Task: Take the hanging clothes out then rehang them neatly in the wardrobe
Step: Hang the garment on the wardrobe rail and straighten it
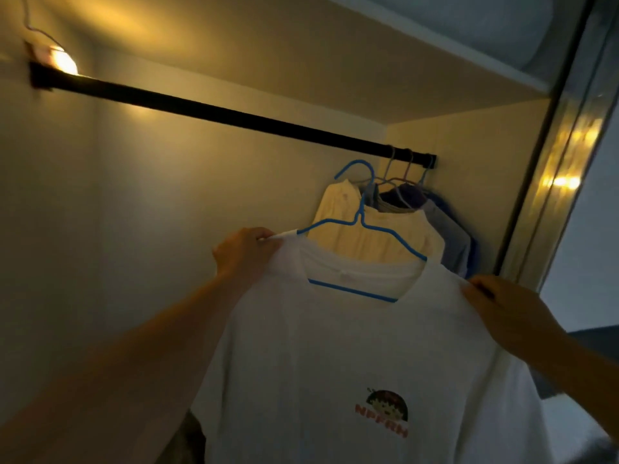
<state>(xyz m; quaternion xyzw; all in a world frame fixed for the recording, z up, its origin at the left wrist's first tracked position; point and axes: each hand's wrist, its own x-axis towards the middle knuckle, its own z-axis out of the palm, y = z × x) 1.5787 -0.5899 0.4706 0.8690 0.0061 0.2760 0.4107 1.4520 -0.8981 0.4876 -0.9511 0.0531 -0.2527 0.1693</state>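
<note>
A white T-shirt [351, 346] with a small cartoon print on its chest hangs on a blue wire hanger [361, 226], held up below the black wardrobe rail [214, 113]. The hanger's hook is off the rail. My left hand [246, 252] pinches the shirt's left shoulder at the hanger's end. My right hand [509, 313] grips the right shoulder. Behind the shirt, several garments [351, 226], cream, grey and blue, hang bunched at the rail's right end.
A small lamp [63, 61] glows at the rail's left end on the wardrobe wall. A shelf [418, 38] runs above the rail. The mirrored door frame [569, 155] stands at the right. The left stretch of the rail carries nothing.
</note>
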